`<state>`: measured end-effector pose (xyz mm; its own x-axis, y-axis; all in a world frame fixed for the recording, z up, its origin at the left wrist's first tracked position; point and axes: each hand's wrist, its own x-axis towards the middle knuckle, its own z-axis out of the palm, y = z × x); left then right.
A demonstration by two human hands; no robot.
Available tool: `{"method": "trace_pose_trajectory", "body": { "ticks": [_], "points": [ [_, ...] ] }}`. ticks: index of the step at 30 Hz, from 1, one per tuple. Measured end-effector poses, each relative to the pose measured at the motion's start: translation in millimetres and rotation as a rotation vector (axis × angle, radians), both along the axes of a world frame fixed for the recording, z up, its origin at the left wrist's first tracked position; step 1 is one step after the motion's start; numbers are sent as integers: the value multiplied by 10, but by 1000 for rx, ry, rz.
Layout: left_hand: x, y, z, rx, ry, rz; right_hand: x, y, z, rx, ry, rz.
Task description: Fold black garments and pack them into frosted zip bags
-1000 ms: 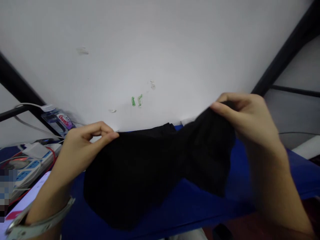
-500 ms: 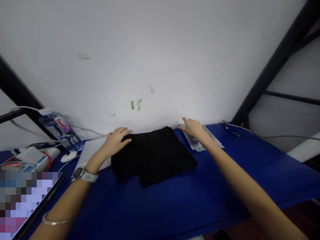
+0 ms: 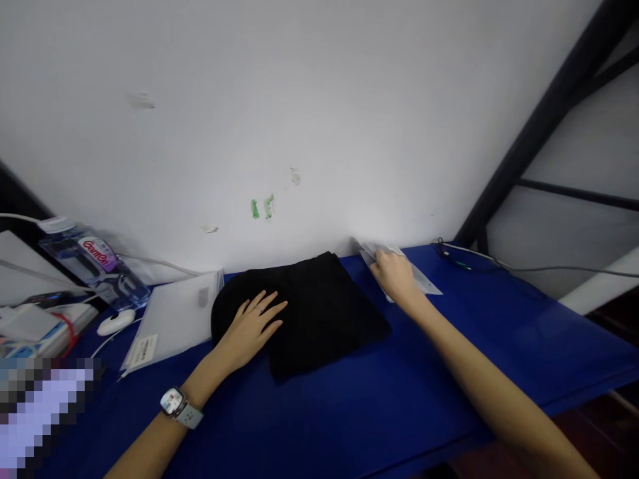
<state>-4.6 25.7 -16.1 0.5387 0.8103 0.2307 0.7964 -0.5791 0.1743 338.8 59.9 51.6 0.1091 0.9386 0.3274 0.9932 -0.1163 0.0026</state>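
Observation:
A folded black garment (image 3: 324,313) lies on the blue tabletop (image 3: 319,426) near the wall. My left hand (image 3: 252,326) rests on its left part, palm down with the fingers apart. To the right of the cloth, my right hand (image 3: 393,273) is closed on a translucent plastic bag (image 3: 423,283), whose left edge is raised from the table. Left of the garment lies another translucent bag (image 3: 174,316) with printed labels.
A clear bottle (image 3: 97,263) leans at the back left, near a white oval device (image 3: 116,322) with a cable. A power strip (image 3: 44,332) and wires sit farther left. Black cables (image 3: 462,263) lie at the back right, beside a dark metal frame (image 3: 529,133).
My left hand has come down from the garment's back left edge onto its left part. My right hand has closed on the right bag and its edge has lifted. The view has shifted slightly.

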Motion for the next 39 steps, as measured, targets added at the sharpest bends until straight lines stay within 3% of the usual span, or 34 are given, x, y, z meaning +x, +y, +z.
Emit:
{"method": "trace_pose_trajectory", "body": {
  "ticks": [2, 5, 8, 10, 14, 19, 25, 31, 35, 39],
  "points": [
    [19, -7, 15, 126, -32, 29, -97, -68, 31, 135, 71, 73],
    [62, -46, 95, 430, -118, 92, -380, -217, -50, 295, 125, 483],
    [80, -99, 170, 586, -102, 104, -724, -390, -235, 255, -47, 957],
    [65, -116, 183, 549, -24, 73, -887, -482, -342, 199, -180, 1076],
    [-5, -77, 125, 451, 50, 18, -913, -530, -383, 137, -244, 1008],
    [-75, 3, 42, 469, -18, 74, -688, -470, -299, 204, -123, 878],
    [6, -57, 118, 563, -63, 93, -677, -527, -383, 288, 180, 982],
    [310, -252, 244, 754, -142, -129, -844, -634, -513, 269, 496, 1065],
    [425, -339, 250, 819, -217, -260, -917, -704, -539, 284, 502, 1158],
    [451, -365, 226, 840, -252, -302, -922, -742, -534, 297, 396, 1222]
  ]
}}
